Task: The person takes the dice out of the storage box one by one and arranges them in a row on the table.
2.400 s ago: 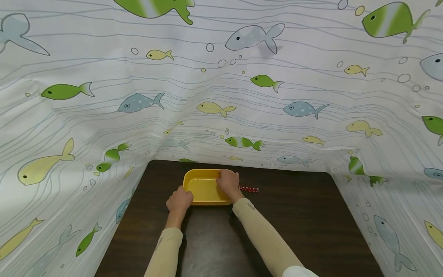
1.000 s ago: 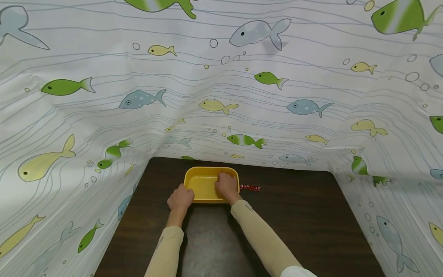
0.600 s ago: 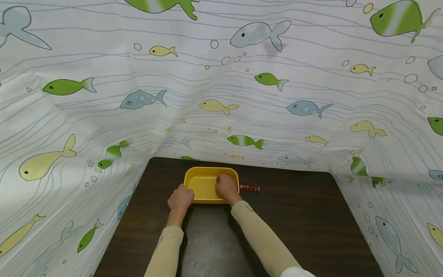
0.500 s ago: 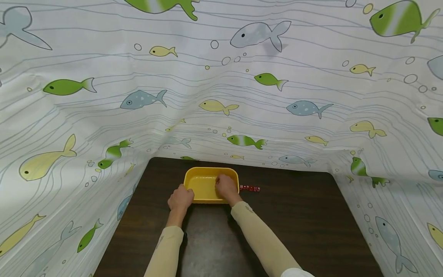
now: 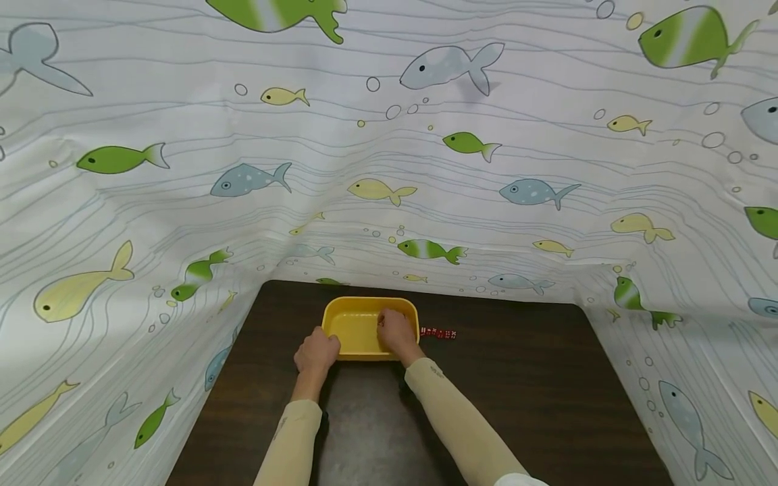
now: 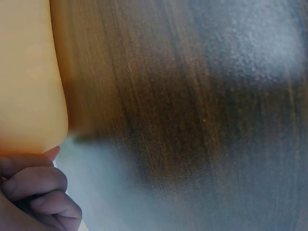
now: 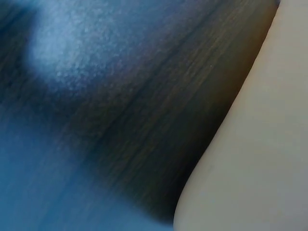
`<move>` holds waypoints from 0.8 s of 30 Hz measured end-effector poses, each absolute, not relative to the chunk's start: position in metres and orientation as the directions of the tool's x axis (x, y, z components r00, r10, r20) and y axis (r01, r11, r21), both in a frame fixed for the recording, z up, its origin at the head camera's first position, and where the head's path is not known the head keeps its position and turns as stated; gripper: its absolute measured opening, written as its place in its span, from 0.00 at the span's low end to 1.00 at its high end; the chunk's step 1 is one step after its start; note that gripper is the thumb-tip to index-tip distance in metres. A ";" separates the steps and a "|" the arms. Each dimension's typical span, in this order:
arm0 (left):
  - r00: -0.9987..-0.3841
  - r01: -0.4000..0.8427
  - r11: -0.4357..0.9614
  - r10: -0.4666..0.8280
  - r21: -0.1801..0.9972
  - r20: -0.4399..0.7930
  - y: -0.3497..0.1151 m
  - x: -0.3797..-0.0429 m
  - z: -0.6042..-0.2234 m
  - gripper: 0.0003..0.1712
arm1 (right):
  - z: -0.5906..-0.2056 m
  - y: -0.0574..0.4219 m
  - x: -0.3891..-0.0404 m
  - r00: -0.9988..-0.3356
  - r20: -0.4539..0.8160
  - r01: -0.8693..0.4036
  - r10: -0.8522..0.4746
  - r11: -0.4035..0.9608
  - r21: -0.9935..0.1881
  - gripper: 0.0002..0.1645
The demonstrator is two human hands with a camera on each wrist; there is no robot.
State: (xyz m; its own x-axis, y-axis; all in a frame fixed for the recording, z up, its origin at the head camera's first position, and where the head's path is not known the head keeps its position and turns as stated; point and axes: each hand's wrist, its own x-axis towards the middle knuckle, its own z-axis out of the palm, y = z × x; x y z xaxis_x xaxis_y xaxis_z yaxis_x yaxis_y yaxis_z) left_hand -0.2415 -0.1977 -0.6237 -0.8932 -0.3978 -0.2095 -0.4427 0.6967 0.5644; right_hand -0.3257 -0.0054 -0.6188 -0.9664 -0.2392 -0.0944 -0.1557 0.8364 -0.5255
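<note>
A shallow yellow tray (image 5: 355, 341) rests near the far edge of the dark table. My left hand (image 5: 317, 349) grips its left side near the front corner; in the left wrist view, curled fingers (image 6: 41, 185) show at the lower left. My right hand (image 5: 397, 333) is inside the tray's right part, palm down with bent fingers. Its fingertips are mostly hidden, so whether they pinch something small cannot be told. Just outside the tray's right side lies a row of several small red dice (image 5: 439, 333) with white pips. The right wrist view shows no fingers.
Dark wood-grain tabletop (image 5: 523, 385) spreads right of the dice and in front of the tray, with a pale sheen between the forearms. A white fish-print sheet (image 5: 486, 229) hangs as walls behind and on both sides of the table.
From the tray's back right area, my right hand has shifted slightly left and toward me, inside the tray. My left hand keeps its hold. The row of dice looks unchanged.
</note>
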 end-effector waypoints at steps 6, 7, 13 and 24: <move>-0.889 -0.451 0.703 -0.406 0.549 -0.211 -0.196 -0.240 -0.623 0.24 | -0.620 -0.004 -0.325 -0.968 -0.091 -0.151 -0.235 0.832 -0.534 0.08; -0.889 -0.451 0.704 -0.407 0.549 -0.209 -0.196 -0.240 -0.622 0.24 | -0.620 -0.004 -0.325 -0.968 -0.091 -0.150 -0.234 0.830 -0.537 0.08; -0.890 -0.451 0.711 -0.404 0.539 -0.212 -0.197 -0.241 -0.622 0.24 | -0.619 -0.002 -0.325 -0.967 -0.091 -0.151 -0.237 0.826 -0.543 0.08; -0.905 -0.419 0.723 -0.381 0.549 -0.190 -0.197 -0.238 -0.620 0.21 | -0.609 0.000 -0.324 -0.974 -0.067 -0.139 -0.217 0.803 -0.579 0.10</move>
